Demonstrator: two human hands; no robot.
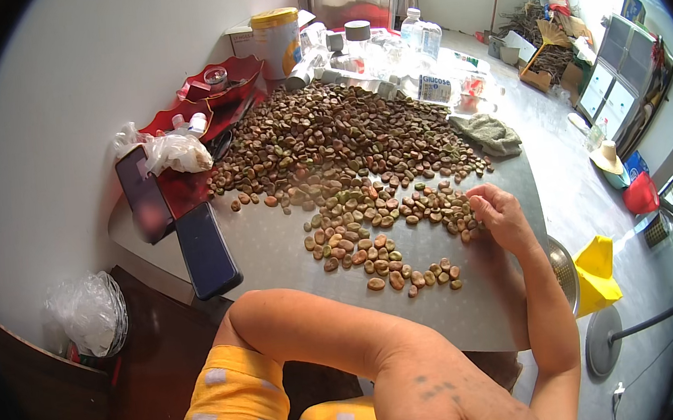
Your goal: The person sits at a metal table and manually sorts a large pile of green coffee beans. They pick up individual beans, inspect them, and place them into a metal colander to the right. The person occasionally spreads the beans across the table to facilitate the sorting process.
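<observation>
Nearest the camera is the left hand (461, 404), one, cut off by the lower edge. Its fingers are hidden, so whether they are spread or pressed together cannot be told. Its forearm (307, 322) lies across the near side of the table (276, 252). One right hand (483, 205) is at the right edge of the beans (346, 140), its fingers bent and drawn together, their tips among the beans; whether a bean is pinched cannot be told.

Beans, brown and green: too many to count. They form one large heap across the far half of the table, with a thinner scatter reaching toward the person and a few single beans at its near end.

Left side of the table: two dark phones, one farther (143, 192) and one nearer (209, 250), placed end by end; two red scalloped trays, one farther (236, 72) and one nearer (205, 109); one white plastic bag (173, 154), crumpled, by the nearer tray.

Behind the heap: one can with a yellow lid (278, 45); one clear jar with a grey lid (358, 36); several clear bottles (411, 31), overlapping, exact number uncertain. One grey-green cloth (487, 135) lies at the heap's right side.

Beside the table, right: one yellow object (598, 275), kind unclear.
</observation>
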